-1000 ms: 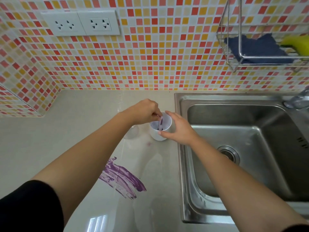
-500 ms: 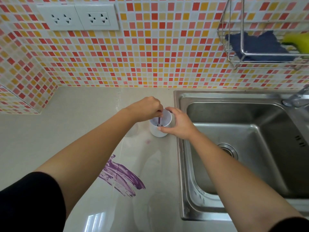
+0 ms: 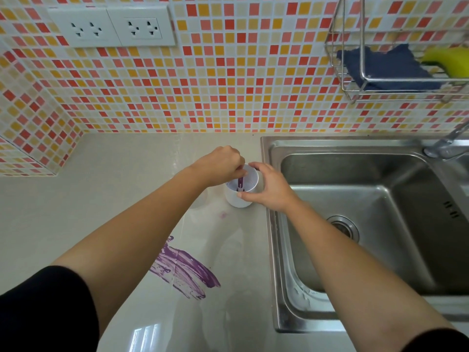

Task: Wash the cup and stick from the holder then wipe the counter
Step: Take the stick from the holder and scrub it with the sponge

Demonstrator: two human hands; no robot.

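A small white cup (image 3: 238, 199) stands on the pale counter (image 3: 114, 199) just left of the sink. A purple-stained stick (image 3: 239, 182) stands inside it. My left hand (image 3: 219, 165) pinches the top of the stick above the cup's rim. Around the cup's right side, my right hand (image 3: 269, 188) curls its thumb and fingers at the rim. A purple smear (image 3: 184, 271) lies on the counter nearer to me, and a faint purple spot (image 3: 223, 215) sits below the cup.
A steel sink (image 3: 380, 250) with a drain (image 3: 342, 227) fills the right; its tap (image 3: 446, 144) is at the far right. A wire rack (image 3: 396, 80) on the tiled wall holds a dark blue cloth (image 3: 385, 67) and a yellow sponge (image 3: 449, 60). Wall sockets (image 3: 111, 26) sit upper left.
Both hands stay at the cup. The stick has turned a little more upright inside it. The view has shifted slightly.
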